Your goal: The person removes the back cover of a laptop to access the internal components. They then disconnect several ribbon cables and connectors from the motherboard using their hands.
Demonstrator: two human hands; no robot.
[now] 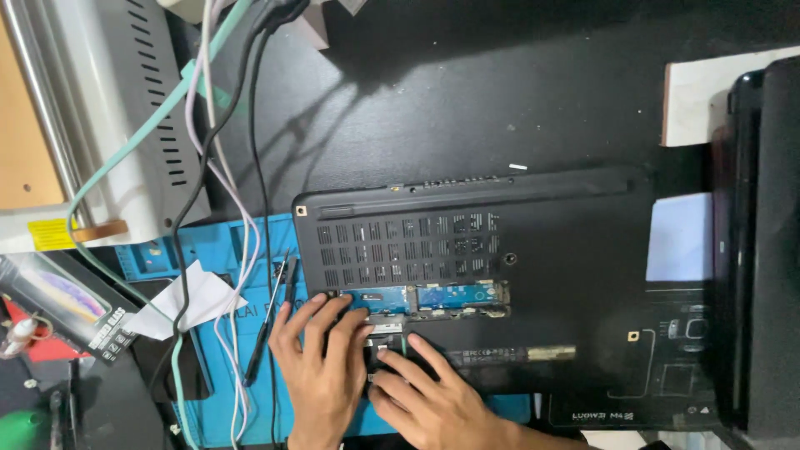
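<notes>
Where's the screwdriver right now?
In the head view the screwdriver lies lower left on the blue mat, just left of the upturned laptop and beside the left hand.

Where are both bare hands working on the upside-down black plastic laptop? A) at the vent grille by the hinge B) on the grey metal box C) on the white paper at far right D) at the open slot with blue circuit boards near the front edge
D: the left hand and right hand rest their fingertips at the open slot with blue circuit boards in the upside-down black plastic laptop, below its vent grille.
</notes>
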